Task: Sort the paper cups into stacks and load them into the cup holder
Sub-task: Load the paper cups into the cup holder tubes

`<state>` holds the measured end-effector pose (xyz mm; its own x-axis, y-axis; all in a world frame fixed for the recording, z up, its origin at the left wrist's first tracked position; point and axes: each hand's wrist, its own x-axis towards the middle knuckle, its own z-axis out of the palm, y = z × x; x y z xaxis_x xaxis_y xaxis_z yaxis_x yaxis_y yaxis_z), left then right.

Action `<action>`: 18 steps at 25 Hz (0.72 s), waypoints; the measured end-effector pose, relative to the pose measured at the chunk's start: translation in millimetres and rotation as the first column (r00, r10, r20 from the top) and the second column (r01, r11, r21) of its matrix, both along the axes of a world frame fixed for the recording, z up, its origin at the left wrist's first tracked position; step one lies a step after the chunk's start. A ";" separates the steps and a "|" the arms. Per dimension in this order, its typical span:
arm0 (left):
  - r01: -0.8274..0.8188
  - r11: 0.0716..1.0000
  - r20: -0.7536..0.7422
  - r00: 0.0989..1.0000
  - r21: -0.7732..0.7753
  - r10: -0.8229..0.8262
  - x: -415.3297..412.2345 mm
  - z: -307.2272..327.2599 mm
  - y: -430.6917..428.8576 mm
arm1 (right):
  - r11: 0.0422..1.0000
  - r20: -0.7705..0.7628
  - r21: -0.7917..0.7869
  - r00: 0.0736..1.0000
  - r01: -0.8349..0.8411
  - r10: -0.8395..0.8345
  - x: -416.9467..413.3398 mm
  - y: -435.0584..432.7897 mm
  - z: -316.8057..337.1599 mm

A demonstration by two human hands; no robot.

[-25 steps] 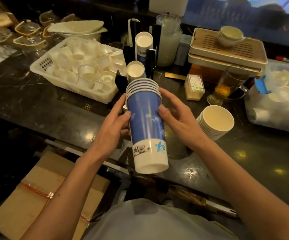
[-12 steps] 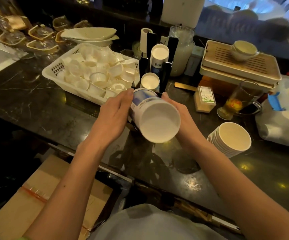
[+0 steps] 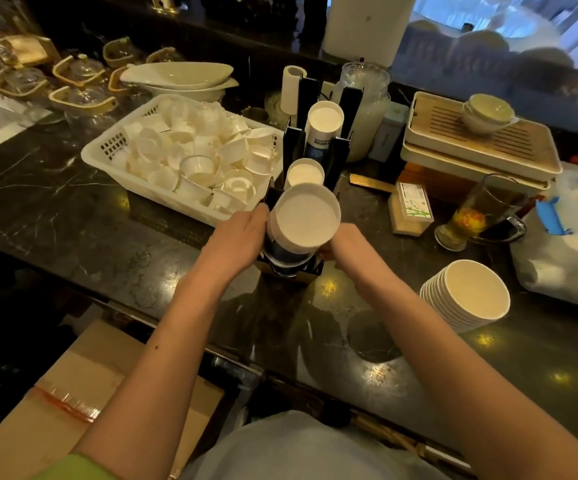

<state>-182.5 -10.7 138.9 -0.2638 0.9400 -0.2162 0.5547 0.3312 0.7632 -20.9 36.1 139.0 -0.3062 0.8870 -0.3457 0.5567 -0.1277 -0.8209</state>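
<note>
A stack of blue paper cups stands upside down, white base up, in the nearest slot of the black cup holder. My left hand grips its left side and my right hand grips its right side, low down. Two more inverted stacks fill the slots behind: a short one and a taller one. A stack of wide white paper cups lies tilted on the counter to the right.
A white basket full of small white cups sits left of the holder. Behind are a glass jar, a tea tray with a bowl, a glass mug and a small box. A cardboard box lies below the counter edge.
The blue stack was held upright over the counter edge, then turned over and carried forward. It now sits base up in the holder's front slot, both hands still around it.
</note>
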 end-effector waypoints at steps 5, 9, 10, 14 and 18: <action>0.042 0.987 0.206 0.979 -0.158 -0.008 -9.5 -30.9 16.9 | 0.989 0.035 -0.141 0.999 0.041 -0.036 -3.2 1.6 -18.9; 0.063 0.934 0.386 0.919 -0.351 0.083 -5.3 -20.1 14.4 | 0.971 0.010 -0.241 1.000 0.003 0.000 1.1 0.9 -23.3; 0.050 0.935 0.417 0.903 -0.350 0.108 -4.3 -19.2 12.4 | 0.970 0.005 -0.241 0.999 -0.034 0.036 4.9 -2.4 -23.6; -0.042 0.999 0.401 0.916 0.005 0.037 3.8 -32.4 -0.4 | 0.990 -0.086 -0.037 0.987 -0.139 0.136 12.4 -11.5 -13.0; 0.011 0.947 0.181 0.981 0.321 -0.073 6.0 -49.9 -19.1 | 0.924 -0.037 0.268 0.956 -0.272 0.292 17.8 -15.0 -14.9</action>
<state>-176.5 -29.8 88.9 -0.2059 0.9771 0.0533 0.3993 0.0342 0.9162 -3.1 21.1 124.1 -0.5726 0.8155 -0.0840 0.4744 0.2461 -0.8452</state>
